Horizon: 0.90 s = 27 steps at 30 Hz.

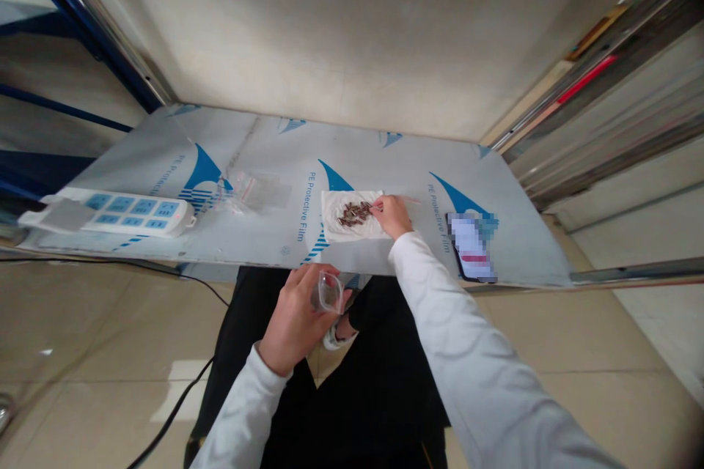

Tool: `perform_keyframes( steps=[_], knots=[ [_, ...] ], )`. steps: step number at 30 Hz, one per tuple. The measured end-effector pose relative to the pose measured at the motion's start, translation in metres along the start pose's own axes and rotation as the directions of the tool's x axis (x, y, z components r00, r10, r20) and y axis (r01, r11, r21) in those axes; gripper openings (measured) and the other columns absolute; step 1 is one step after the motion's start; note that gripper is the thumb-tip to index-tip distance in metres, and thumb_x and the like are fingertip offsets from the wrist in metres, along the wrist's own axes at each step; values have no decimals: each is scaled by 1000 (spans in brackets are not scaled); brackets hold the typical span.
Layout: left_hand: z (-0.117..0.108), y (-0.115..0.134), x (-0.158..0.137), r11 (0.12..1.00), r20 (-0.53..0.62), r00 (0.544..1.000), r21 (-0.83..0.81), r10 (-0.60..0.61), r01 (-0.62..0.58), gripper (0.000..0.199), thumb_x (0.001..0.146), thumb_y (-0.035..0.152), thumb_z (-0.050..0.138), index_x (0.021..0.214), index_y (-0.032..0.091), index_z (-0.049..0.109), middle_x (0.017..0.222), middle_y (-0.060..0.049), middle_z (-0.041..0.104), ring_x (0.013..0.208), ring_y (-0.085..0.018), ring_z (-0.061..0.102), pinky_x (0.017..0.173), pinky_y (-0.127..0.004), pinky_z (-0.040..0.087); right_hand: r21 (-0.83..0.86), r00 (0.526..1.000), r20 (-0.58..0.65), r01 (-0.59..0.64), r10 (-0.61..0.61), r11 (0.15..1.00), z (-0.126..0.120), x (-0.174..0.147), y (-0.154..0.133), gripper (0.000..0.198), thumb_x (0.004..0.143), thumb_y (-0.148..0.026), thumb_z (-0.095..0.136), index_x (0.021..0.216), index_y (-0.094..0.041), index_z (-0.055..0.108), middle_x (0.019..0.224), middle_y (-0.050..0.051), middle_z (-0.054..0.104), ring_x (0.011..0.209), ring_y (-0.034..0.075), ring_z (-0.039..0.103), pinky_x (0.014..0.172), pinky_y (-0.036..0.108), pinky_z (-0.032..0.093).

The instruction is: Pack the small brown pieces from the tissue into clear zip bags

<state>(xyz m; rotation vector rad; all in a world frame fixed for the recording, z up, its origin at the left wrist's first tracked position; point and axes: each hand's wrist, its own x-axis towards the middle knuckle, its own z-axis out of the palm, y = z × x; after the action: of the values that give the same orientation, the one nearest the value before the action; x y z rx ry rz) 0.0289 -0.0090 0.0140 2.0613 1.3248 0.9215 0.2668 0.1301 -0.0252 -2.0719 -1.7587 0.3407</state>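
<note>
In the head view, my left hand [300, 311] is held in front of the table edge, above my lap. Its fingers curl around a small clear plastic bag [330, 293], whose mouth gapes upward. My right hand [393, 216] reaches over the table with thumb and forefinger pinched at the right side of a pile of small brownish metal screws [355, 214]. One seems to be between the fingertips, though it is too small to be sure. Beneath the pile lies a white sheet [335, 233], flat on the table.
The table [275, 234] wears printed protective film. A white power strip [137, 212] lies at its left end, with clear zip bags [247, 190] to the right of it. A phone [471, 245] rests near the front edge at right. A black cable [181, 388] hangs at left.
</note>
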Motion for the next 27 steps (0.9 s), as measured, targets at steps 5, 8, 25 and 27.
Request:
perform_keyframes(
  steps=[5,8,25,27],
  knots=[
    [0,-7,3,1000,3,1000,-9,-20,20,21,75,27,69,94,25,60,89,-3,69,84,-21,65,75,-32,51,-40,998,62,-10,12,999,9,0,-1,6,78,-15,66,83,-15,70,87,8,72,82,17,65,82,29,47],
    [1,-9,9,1000,-2,1000,-12,-11,11,20,76,27,68,94,24,59,89,-3,69,84,-21,65,77,-32,50,-57,996,91,-18,23,998,8,2,0,9,77,-14,67,86,-14,70,88,9,73,83,17,66,81,28,48],
    [16,-12,46,1000,-58,998,-25,-13,12,16,77,26,67,89,21,57,82,-2,67,80,-20,64,78,-33,47,-318,997,59,-35,56,948,4,-28,-20,24,88,-12,50,103,-13,69,100,20,70,97,26,67,84,33,48],
    [17,-13,45,1000,-60,998,-24,-13,12,15,78,26,67,88,21,57,82,-2,67,79,-20,64,77,-33,47,-313,996,58,-45,66,949,6,-29,-19,25,89,-13,50,102,-14,70,100,19,71,98,26,67,86,33,48]
  ],
)
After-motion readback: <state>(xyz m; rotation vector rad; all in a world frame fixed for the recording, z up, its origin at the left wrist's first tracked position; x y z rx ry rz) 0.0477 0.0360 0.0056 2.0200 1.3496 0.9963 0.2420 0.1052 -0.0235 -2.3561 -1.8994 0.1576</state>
